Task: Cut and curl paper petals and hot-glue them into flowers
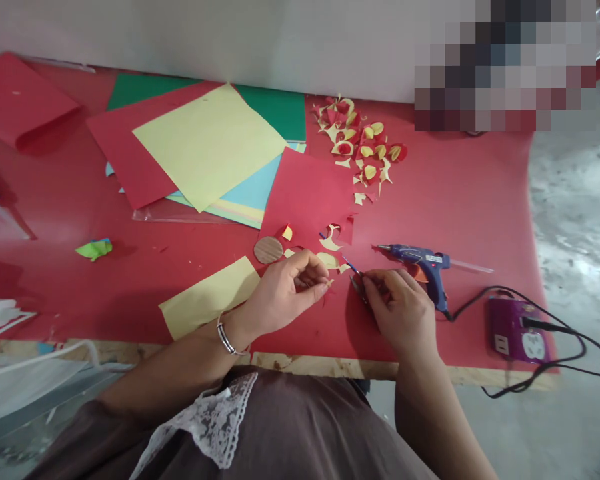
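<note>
Near the middle of the table, the thumb and fingers of my left hand [293, 288] are pinched on a small yellow paper piece [330, 283]. My right hand [404, 308] is closed around dark scissors [357, 288], mostly hidden under the fingers. A thin blue stick [351, 264], perhaps a pen, lies by my right fingertips. Just beyond my left hand are yellow paper scraps [329, 260], a round brown disc [269, 250] and a small yellow-and-red folded piece [287, 233]. A yellow paper strip [210, 297] lies beside my left wrist.
A blue glue gun [420, 257] lies right of my right hand, its cord running to a purple power socket [517, 327]. Behind are a yellow sheet [210, 147], a red sheet [305, 193] and a heap of red-and-yellow paper pieces [363, 143]. A green scrap [95, 249] lies left.
</note>
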Demonstrator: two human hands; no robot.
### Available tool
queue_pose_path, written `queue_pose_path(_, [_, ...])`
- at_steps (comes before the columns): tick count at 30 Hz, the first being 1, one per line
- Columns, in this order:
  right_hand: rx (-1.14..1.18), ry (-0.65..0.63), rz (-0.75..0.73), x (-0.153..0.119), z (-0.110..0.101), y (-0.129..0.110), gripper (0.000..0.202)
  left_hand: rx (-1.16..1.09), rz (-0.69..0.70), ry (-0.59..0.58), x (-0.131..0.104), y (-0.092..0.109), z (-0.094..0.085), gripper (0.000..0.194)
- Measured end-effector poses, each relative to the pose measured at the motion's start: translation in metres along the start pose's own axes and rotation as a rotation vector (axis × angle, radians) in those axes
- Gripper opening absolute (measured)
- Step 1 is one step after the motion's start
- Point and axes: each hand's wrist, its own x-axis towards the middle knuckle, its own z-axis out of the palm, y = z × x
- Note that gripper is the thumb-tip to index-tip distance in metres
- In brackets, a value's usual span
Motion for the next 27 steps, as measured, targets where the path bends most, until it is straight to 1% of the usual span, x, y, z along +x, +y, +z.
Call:
queue_pose_path(6, [-0.053, -0.029, 0.005, 0.001, 0.003, 0.0, 0.022, 0.004, -0.006, 0.001, -0.001, 0.002, 0.0, 0.011])
queue_pose_path(10, [-0.027, -0.039, 0.037, 0.001, 0.0, -0.002, 0.024, 0.009, 0.006, 0.006, 0.0, 0.004, 0.0, 0.01])
queue_pose_path(14, [-0.023, -0.053, 0.067, -0.009, -0.006, -0.001, 0.032, 0.015, 0.017, -0.001, 0.0, 0.004, 0.0, 0.01])
queue_pose_path(18, [-0.066, -0.108, 0.129, -0.025, -0.012, -0.003, 0.04, 0.003, 0.015, -0.02, 0.0, 0.003, -0.001, 0.01])
queue_pose_path(21, [-0.038, -0.123, 0.12, -0.034, -0.012, -0.01, 0.037, 0.0, 0.009, -0.015, 0.0, 0.003, 0.0, 0.011])
queue_pose_path(24, [0.038, -0.13, 0.073, -0.034, -0.009, -0.014, 0.032, -0.006, 0.016, -0.015, -0.001, 0.002, 0.0, 0.011])
queue_pose_path(27, [0.016, -0.063, 0.032, -0.023, -0.003, -0.014, 0.025, -0.016, 0.011, -0.017, 0.0, 0.001, 0.001, 0.011])
